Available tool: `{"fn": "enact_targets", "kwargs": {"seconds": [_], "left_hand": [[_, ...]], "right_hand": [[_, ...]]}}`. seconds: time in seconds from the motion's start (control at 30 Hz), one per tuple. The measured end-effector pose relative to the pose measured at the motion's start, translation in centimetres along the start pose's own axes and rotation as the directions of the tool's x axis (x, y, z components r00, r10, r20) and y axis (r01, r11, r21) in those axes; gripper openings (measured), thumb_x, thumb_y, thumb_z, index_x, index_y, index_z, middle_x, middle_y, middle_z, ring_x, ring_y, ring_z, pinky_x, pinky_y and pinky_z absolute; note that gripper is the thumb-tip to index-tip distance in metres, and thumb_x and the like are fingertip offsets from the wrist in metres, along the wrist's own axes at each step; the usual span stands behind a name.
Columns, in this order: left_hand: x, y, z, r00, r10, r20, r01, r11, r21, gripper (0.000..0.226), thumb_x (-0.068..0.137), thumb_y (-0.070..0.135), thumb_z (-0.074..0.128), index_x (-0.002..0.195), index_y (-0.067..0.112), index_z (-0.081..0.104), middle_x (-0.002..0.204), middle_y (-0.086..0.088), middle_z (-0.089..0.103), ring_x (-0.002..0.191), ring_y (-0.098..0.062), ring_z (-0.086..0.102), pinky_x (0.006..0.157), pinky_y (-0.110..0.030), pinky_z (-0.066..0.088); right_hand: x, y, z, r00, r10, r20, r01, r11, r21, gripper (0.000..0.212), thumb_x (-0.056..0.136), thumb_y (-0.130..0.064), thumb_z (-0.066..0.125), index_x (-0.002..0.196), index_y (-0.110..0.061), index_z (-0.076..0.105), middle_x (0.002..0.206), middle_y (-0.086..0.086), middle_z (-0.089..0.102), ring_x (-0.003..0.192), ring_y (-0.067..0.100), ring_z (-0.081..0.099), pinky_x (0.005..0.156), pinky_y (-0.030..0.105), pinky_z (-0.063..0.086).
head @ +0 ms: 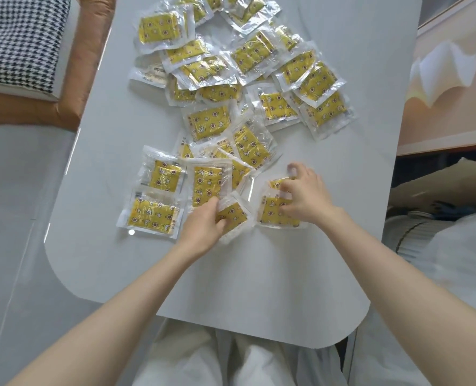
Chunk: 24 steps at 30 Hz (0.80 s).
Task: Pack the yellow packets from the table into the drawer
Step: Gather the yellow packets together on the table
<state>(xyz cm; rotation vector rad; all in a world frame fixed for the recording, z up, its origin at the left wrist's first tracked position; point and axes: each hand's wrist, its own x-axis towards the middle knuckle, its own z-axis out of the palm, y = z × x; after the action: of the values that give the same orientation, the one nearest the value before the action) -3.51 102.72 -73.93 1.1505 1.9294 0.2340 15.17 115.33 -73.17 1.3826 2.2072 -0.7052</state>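
Observation:
Several yellow packets in clear wrappers lie scattered over the white table (pixel 259 274), most of them in a heap (pixel 248 57) at the far end. My left hand (pixel 203 227) grips one packet (pixel 232 214) near the table's middle, fingers curled over its left edge. My right hand (pixel 303 193) pinches another packet (pixel 273 213) just to the right, fingers curled onto its top half. Two more packets (pixel 153 213) lie flat to the left of my left hand. No drawer is visible.
A brown chair (pixel 72 79) with a houndstooth cushion (pixel 19 37) stands at the table's left. To the right are a cardboard box (pixel 440 185) and a white bag (pixel 459 246). The table's near edge is rounded, above my lap.

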Motion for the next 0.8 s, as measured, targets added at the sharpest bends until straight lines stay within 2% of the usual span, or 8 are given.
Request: {"fn": "enact_targets", "kwargs": {"seconds": [0.07,0.13,0.27,0.33,0.4,0.53,0.63,0.8], "left_hand": [[-0.1,-0.2,-0.5,0.999,-0.033,-0.014,0.032,0.997,-0.071,0.018,0.086,0.023,0.065,0.095,0.011,0.055,0.094,-0.004,0.066,0.084,-0.023,0.059,0.069,-0.033,0.046],[-0.6,-0.4,-0.7,0.997,-0.077,-0.031,0.072,0.988,-0.138,0.021,0.083,0.026,0.069,0.093,0.011,0.058,0.088,-0.001,0.065,0.079,-0.021,0.058,0.063,-0.03,0.042],[-0.9,0.4,-1.0,0.981,-0.19,-0.029,0.176,0.948,-0.264,0.024,0.081,0.03,0.072,0.076,0.013,0.056,0.066,0.006,0.048,0.062,-0.013,0.044,0.051,-0.024,0.031],[-4.0,2.6,-5.5,0.967,-0.24,-0.087,0.188,0.901,-0.391,0.033,0.082,0.027,0.071,0.063,0.021,0.045,0.06,0.009,0.04,0.056,-0.007,0.038,0.049,-0.021,0.026],[-4.3,2.6,-5.6,0.971,-0.231,-0.063,0.184,0.887,-0.425,0.038,0.085,0.025,0.068,0.062,0.021,0.039,0.061,0.007,0.036,0.056,-0.007,0.034,0.05,-0.022,0.025],[-6.6,2.3,-8.0,0.964,-0.261,-0.051,0.2,0.84,-0.504,0.025,0.084,0.029,0.069,0.076,0.015,0.05,0.074,0.002,0.048,0.069,-0.013,0.044,0.058,-0.026,0.036],[-8.9,3.2,-11.5,0.954,-0.277,-0.112,0.156,0.781,-0.605,0.024,0.082,0.03,0.072,0.091,0.012,0.059,0.086,-0.001,0.064,0.08,-0.019,0.061,0.067,-0.031,0.049],[-13.9,5.8,-17.7,0.929,-0.259,-0.264,0.008,0.728,-0.686,0.018,0.085,0.02,0.07,0.096,0.01,0.061,0.084,0.003,0.067,0.075,-0.013,0.064,0.061,-0.019,0.049]], "right_hand": [[0.1,-0.1,-0.1,1.0,0.012,-0.006,-0.012,0.998,-0.069,0.032,0.074,-0.031,0.071,0.105,-0.022,0.065,0.127,0.004,0.043,0.115,0.03,0.04,0.099,0.038,0.03],[-0.4,-0.3,0.3,0.997,0.076,0.035,-0.075,0.997,-0.033,0.026,0.075,-0.031,0.07,0.097,-0.022,0.061,0.107,0.002,0.048,0.103,0.03,0.046,0.086,0.035,0.033],[-1.5,-0.3,2.2,0.968,0.205,0.143,-0.233,0.948,0.219,0.028,0.076,-0.023,0.067,0.073,-0.019,0.039,0.083,0.001,0.053,0.086,0.029,0.056,0.057,0.03,0.032],[-4.6,-2.8,-1.5,0.981,0.168,0.098,-0.19,0.929,0.317,0.032,0.079,-0.022,0.065,0.07,-0.02,0.034,0.079,0.0,0.05,0.079,0.027,0.052,0.056,0.031,0.032],[-5.6,-3.3,-1.2,0.967,0.231,0.104,-0.253,0.862,0.439,0.028,0.081,-0.021,0.065,0.073,-0.019,0.038,0.076,0.001,0.05,0.076,0.026,0.051,0.058,0.032,0.034],[-8.5,-4.6,-3.1,0.961,0.256,0.101,-0.24,0.599,0.764,0.032,0.081,-0.015,0.07,0.07,-0.018,0.039,0.079,0.006,0.057,0.08,0.026,0.06,0.065,0.031,0.041],[-10.6,-6.4,-8.0,0.981,0.185,0.065,-0.152,0.513,0.845,0.032,0.083,-0.016,0.071,0.073,-0.015,0.04,0.082,0.012,0.061,0.082,0.026,0.062,0.063,0.03,0.04],[-14.9,-10.3,-15.3,0.996,0.091,-0.012,-0.029,0.443,0.896,0.024,0.086,-0.014,0.068,0.098,-0.011,0.048,0.103,0.021,0.068,0.092,0.03,0.068,0.075,0.034,0.049]]}}
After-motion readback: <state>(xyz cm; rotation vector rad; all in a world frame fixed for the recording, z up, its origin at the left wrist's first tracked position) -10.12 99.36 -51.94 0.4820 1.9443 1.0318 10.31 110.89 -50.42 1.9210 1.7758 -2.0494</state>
